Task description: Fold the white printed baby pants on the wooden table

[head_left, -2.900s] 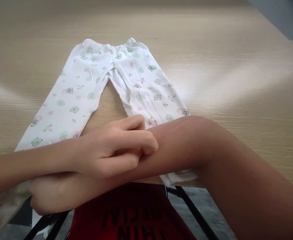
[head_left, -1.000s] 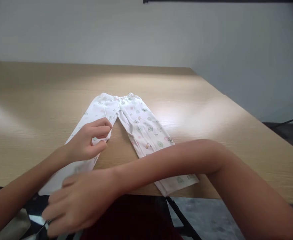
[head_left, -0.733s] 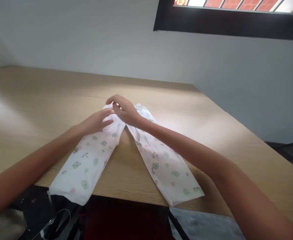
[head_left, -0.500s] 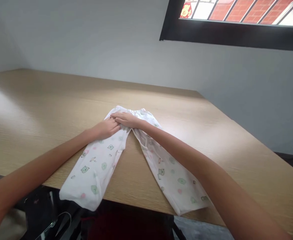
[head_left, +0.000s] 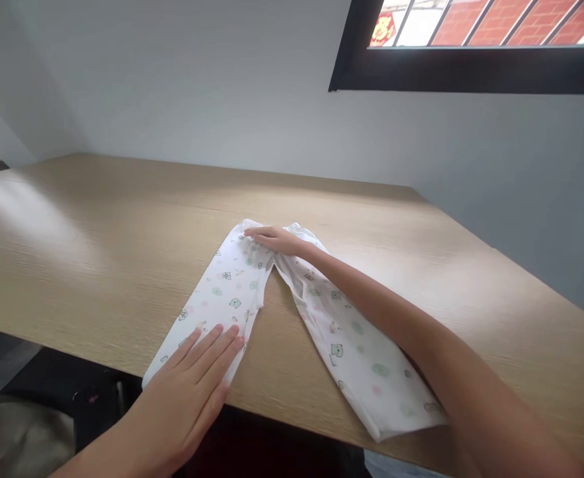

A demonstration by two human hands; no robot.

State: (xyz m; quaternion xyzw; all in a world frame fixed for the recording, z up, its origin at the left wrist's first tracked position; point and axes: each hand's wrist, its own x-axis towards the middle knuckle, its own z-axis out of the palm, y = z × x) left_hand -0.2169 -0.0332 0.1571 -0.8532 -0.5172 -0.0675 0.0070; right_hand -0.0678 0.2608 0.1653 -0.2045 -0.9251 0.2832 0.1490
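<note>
White children's pants point(head_left: 232, 285) with a green and pink animal print lie spread on the wooden table point(head_left: 137, 239), waistband away from me and legs apart. My left hand point(head_left: 192, 378) rests flat, fingers stretched out, on the lower part of the left leg. It hides that leg's hem in part. Across the top of the pants, just below the waistband, lies my right hand point(head_left: 274, 239), palm down with its fingers extended. My right forearm passes over the right leg and covers its outer edge.
The table's front edge runs close below the pant hems. Behind the table stands a pale wall point(head_left: 212, 86) with a dark-framed, barred window point(head_left: 471, 70) at the upper right. A black object point(head_left: 92, 405) is below the table edge at the left.
My left hand has slid from near the waistband down the left leg toward me. The right hand stays at the top of the pants. The view has shifted slightly.
</note>
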